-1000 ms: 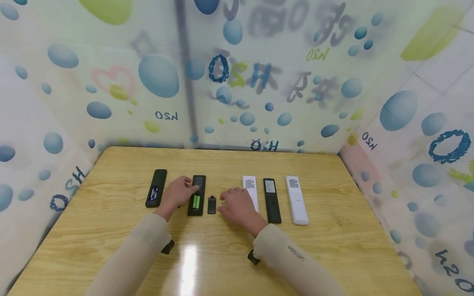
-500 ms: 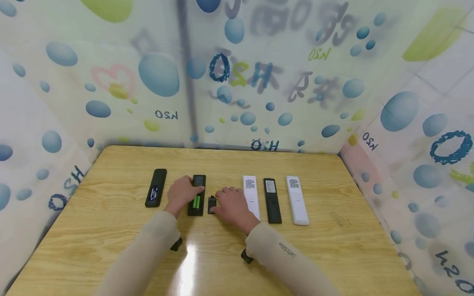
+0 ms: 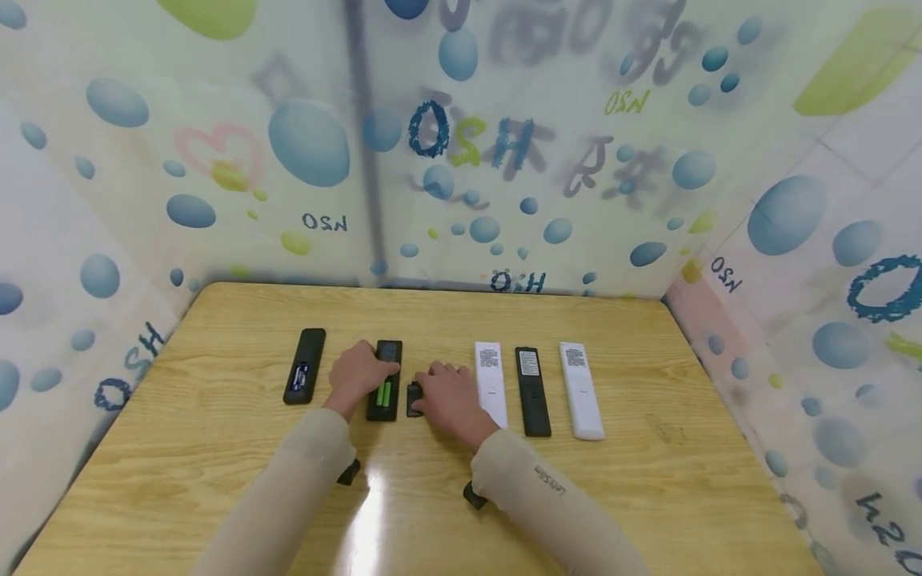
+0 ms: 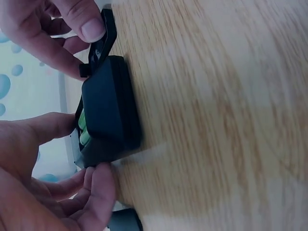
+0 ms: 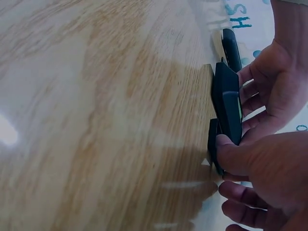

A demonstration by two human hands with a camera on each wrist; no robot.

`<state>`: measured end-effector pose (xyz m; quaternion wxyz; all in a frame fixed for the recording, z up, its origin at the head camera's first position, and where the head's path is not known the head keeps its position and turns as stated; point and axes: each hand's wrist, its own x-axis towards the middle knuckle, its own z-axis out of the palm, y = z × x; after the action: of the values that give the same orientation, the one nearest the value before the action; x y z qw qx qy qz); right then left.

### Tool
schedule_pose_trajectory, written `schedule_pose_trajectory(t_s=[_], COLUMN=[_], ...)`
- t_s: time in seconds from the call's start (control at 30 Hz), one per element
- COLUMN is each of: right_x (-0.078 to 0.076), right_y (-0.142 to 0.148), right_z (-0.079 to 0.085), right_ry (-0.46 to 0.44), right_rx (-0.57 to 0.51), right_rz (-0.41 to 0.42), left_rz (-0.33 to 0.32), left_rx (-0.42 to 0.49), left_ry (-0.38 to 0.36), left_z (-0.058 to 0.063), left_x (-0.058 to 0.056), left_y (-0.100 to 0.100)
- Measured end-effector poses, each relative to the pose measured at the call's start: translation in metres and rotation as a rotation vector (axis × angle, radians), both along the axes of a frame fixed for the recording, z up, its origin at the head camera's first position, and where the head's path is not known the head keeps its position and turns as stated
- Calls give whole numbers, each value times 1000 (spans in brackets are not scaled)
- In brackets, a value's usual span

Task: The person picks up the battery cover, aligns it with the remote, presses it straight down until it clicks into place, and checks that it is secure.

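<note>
Two green batteries [image 3: 384, 394] lie in the bared compartment of a black remote control [image 3: 390, 350], which rests back side up on the table. My left hand [image 3: 355, 376] holds this remote by its sides, thumb on one edge and fingertips at the other, as the left wrist view shows. Just right of it, my right hand [image 3: 452, 402] pinches a small black battery cover [image 4: 109, 36] between thumb and fingers. The cover is tilted up off the table, close to the remote's end. Some curled fingers of the right hand are partly hidden.
Left of my hands lies another black remote [image 3: 306, 360] with its battery compartment bared. To the right are a white remote [image 3: 489, 364], a black remote [image 3: 531, 396] and a second white remote [image 3: 580, 392]. The wooden table [image 3: 648, 496] meets patterned walls behind and beside it.
My left hand has moved right onto the remote with the green batteries. My right hand has moved left to the battery cover, taken hold of it and tilted it up.
</note>
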<state>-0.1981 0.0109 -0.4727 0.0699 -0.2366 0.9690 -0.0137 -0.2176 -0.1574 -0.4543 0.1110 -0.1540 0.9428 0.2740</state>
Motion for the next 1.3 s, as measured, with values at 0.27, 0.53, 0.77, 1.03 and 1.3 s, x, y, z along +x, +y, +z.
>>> schedule_pose_trajectory(t_s=[0.27,0.53,0.77,1.03,1.3], right_x=[-1,-2,0,4,6], right_y=[-3,-3,2,8,16], right_z=[5,10,12,18,28], right_ry=[-33,-58,-55,-69,22], right_rx=[-30,-138,-271,-358,-365], right_rz=[-34,-58,-58,-63,-66], left_rz=[0,0,18,3,-13], left_rx=[-36,-6,54,205,352], left_ry=[20,56,55,78,161], left_z=[0,-1,-1,-9,-1], left_x=[0,0,1,-3,0], left_y=[4,6,6,-2,-7])
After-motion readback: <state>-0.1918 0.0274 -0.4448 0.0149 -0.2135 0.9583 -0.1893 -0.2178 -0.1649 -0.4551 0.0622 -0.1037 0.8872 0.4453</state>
